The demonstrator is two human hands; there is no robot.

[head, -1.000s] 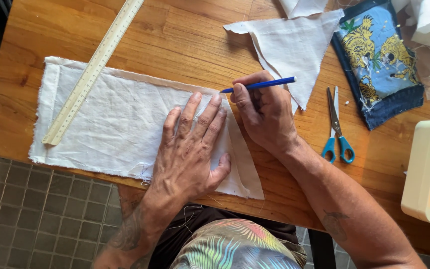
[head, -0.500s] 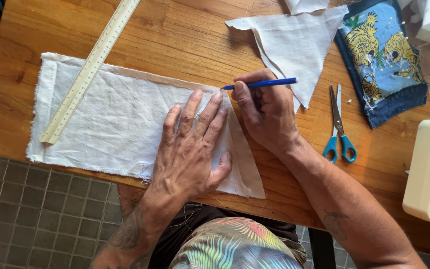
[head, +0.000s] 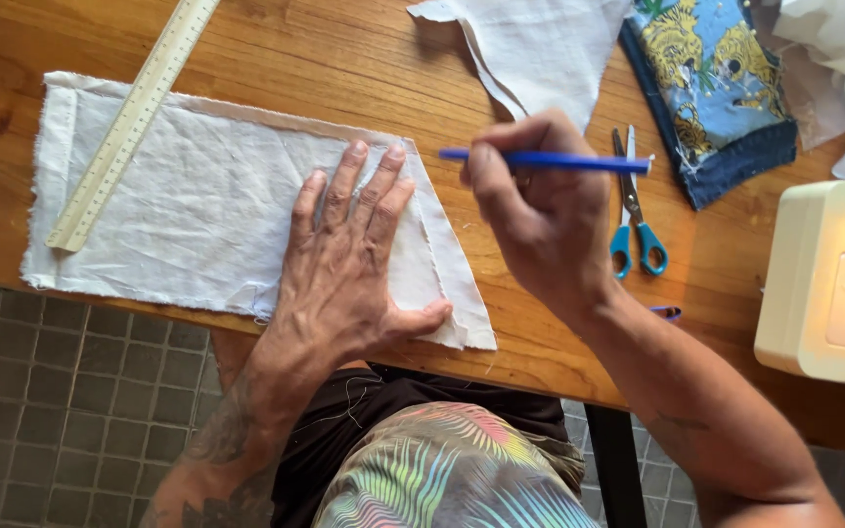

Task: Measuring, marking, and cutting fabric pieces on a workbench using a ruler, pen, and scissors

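Observation:
A long piece of white cloth (head: 198, 210) lies flat on the wooden table (head: 344, 59). My left hand (head: 349, 259) presses palm down on its right part, fingers spread. My right hand (head: 540, 220) hovers just right of the cloth's angled end and grips a blue pen (head: 559, 159), held level above the table. A pale ruler (head: 134, 117) rests slantwise across the cloth's left end.
Blue-handled scissors (head: 633, 220) lie right of my right hand. A white cloth scrap (head: 540, 49) and a blue tiger-print fabric piece (head: 711, 88) sit at the back. A cream sewing machine (head: 823, 284) stands at the right edge. Grey floor tiles (head: 70, 411) show below the table's front edge.
My right hand has lifted off the cloth and moved right with the pen, which now lies level. My left hand stays pressed on the cloth.

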